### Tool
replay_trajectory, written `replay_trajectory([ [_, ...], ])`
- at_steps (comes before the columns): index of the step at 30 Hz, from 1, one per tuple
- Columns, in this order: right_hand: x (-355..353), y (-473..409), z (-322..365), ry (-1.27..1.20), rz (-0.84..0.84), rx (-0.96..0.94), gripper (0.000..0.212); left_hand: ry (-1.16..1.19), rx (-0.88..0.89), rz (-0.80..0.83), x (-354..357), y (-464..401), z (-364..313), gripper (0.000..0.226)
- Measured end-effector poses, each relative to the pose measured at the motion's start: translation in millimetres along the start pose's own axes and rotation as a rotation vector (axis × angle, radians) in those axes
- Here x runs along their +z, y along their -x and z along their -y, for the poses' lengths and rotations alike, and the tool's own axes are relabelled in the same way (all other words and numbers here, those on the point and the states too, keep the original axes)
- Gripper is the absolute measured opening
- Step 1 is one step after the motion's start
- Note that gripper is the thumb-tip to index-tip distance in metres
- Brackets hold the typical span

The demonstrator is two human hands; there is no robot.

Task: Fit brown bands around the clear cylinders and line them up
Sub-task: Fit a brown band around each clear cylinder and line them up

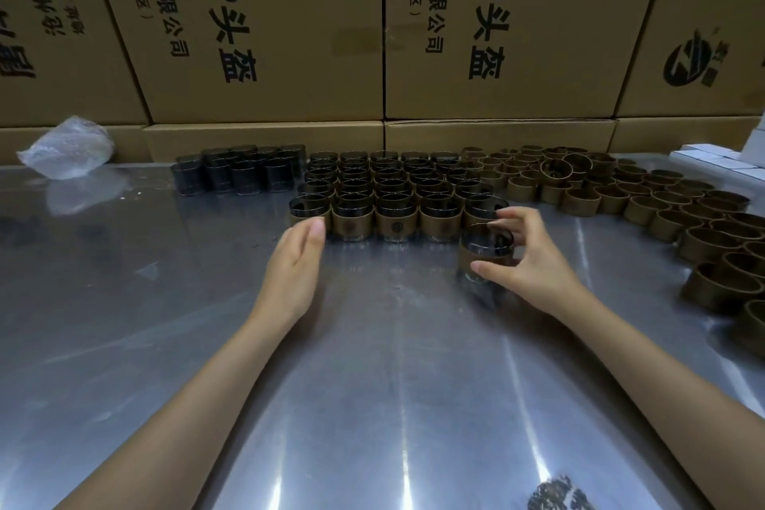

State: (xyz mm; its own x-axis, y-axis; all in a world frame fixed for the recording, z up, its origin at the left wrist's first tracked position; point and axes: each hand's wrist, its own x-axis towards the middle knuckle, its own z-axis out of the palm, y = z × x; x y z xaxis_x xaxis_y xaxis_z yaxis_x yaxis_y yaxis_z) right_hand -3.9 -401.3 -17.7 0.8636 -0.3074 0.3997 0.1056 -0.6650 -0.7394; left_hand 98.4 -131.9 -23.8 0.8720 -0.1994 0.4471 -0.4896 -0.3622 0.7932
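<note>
The right hand (534,257) curls around a banded clear cylinder (486,257) just right of centre, thumb on its near side and fingertips at the rim; the hand hides the cylinder's right wall, and its clear base is hard to separate from the reflections in the steel surface (372,406). The left hand (296,261) is open with straight fingers, holding nothing, its fingertips at the left end of the block of banded cylinders (393,195) (whether they touch the nearest one cannot be told). Unbanded dark cylinders (240,172) stand upper left of that block. Loose brown bands (645,199) spread toward the right edge, where several are cut off. Cardboard boxes (265,25) wall off the back. A crumpled plastic bag (68,149) lies at left. The lower half of the surface lies open.
</note>
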Motion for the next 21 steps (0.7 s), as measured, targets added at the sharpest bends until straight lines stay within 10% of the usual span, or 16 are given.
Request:
replay_trajectory([
  [21,5.5,-27.1,-21.2,0.048,0.0,0.274,0.099,0.169,-0.355,-0.116,-5.1,-40.9,25.6,0.073],
])
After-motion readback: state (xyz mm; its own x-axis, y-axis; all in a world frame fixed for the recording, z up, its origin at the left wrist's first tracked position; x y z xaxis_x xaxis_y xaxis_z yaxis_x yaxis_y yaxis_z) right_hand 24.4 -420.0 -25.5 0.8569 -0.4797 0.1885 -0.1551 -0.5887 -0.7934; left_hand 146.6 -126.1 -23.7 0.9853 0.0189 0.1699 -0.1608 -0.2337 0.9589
